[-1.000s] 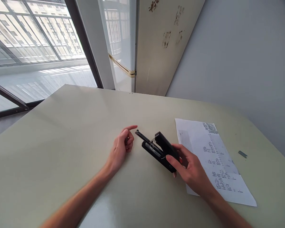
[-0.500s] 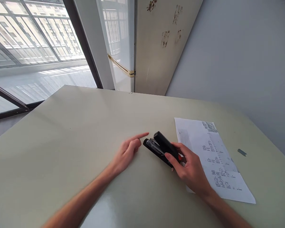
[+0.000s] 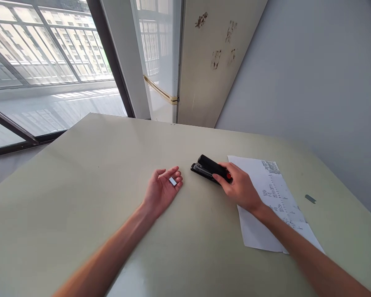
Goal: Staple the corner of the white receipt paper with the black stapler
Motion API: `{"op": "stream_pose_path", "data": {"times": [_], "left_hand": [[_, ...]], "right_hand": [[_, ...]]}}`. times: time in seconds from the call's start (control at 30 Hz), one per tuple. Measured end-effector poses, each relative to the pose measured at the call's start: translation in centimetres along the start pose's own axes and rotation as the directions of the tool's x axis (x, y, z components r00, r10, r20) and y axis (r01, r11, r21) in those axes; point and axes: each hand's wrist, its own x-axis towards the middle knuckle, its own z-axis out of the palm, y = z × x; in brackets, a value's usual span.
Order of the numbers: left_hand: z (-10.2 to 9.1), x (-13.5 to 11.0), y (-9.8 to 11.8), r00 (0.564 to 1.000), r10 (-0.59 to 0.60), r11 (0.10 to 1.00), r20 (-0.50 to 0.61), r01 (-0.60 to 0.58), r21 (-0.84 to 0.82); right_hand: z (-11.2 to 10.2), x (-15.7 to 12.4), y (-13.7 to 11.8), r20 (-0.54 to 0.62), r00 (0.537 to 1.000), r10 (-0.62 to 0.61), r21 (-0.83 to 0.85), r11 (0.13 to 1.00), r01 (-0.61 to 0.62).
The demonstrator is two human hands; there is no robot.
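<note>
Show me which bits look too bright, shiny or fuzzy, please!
Head view: daylight washes out the scene through the window; head view: pale glare lies on the table near the bottom edge, left of centre; head view: print on the paper is too small and soft to read; head view: the stapler looks mostly dark.

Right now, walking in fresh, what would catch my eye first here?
Probably the black stapler, gripped in the right hand near the middle of the view. Next, the small pale rectangular piece lying in the open, upturned left hand. Then the printed white paper on the table, toward the right.
</note>
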Motion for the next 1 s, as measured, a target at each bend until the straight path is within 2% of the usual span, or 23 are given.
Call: {"op": "stream_pose_path", "data": {"times": [0.17, 0.27, 0.4, 0.5, 0.57, 0.67, 0.73, 0.83, 0.9, 0.93, 1.0], "left_hand": [[-0.5, 0.2, 0.2, 1.0, 0.01, 1.0, 0.007, -0.01, 0.0], [-0.6, 0.2, 0.4, 1.0, 0.014, 1.0, 0.005, -0.014, 0.001], [-0.5, 0.1, 0.6, 1.0, 0.008, 1.0, -0.005, -0.008, 0.0], [-0.6, 0.0, 0.5, 1.0, 0.006, 1.0, 0.0, -0.006, 0.008], [-0.7, 0.1, 0.5, 1.0, 0.009, 1.0, 0.019, -0.01, 0.02], [-1.1, 0.3, 0.4, 0.998, 0.02, 0.999, 0.056, -0.022, 0.036], [-1.3, 0.5, 0.3, 0.997, 0.018, 0.999, 0.078, -0.021, 0.041], [-1.6, 0.7, 0.2, 0.993, -0.012, 0.998, 0.12, 0.006, 0.055], [-1.6, 0.6, 0.1, 0.986, -0.049, 0.996, 0.157, 0.035, 0.087], [-1.6, 0.6, 0.0, 0.982, -0.068, 0.993, 0.176, 0.049, 0.108], [-1.5, 0.5, -0.1, 0.972, -0.098, 0.986, 0.213, 0.066, 0.151]], "right_hand": [[2.9, 6.9, 0.5, -0.001, 0.986, -0.166, -0.065, 0.984, 0.165], [5.3, 10.3, 0.1, 0.012, 0.978, -0.21, -0.067, 0.975, 0.21], [7.7, 13.3, -0.3, 0.049, 0.965, -0.258, -0.063, 0.963, 0.261], [8.2, 14.1, -0.5, 0.073, 0.953, -0.293, -0.07, 0.952, 0.298], [7.8, 13.7, -0.9, 0.075, 0.947, -0.313, -0.085, 0.944, 0.319], [6.7, 11.6, -2.1, 0.0, 0.933, -0.361, -0.122, 0.926, 0.358], [5.8, 9.4, -3.1, -0.074, 0.883, -0.463, -0.129, 0.883, 0.452], [5.0, 6.0, -4.1, 0.054, 0.765, -0.641, -0.064, 0.763, 0.644], [4.9, 4.3, -4.4, 0.139, 0.692, -0.708, -0.027, 0.696, 0.718], [5.0, 3.6, -4.4, 0.16, 0.673, -0.722, -0.018, 0.679, 0.734], [5.3, 2.7, -4.2, 0.16, 0.669, -0.726, -0.012, 0.676, 0.737]]}}
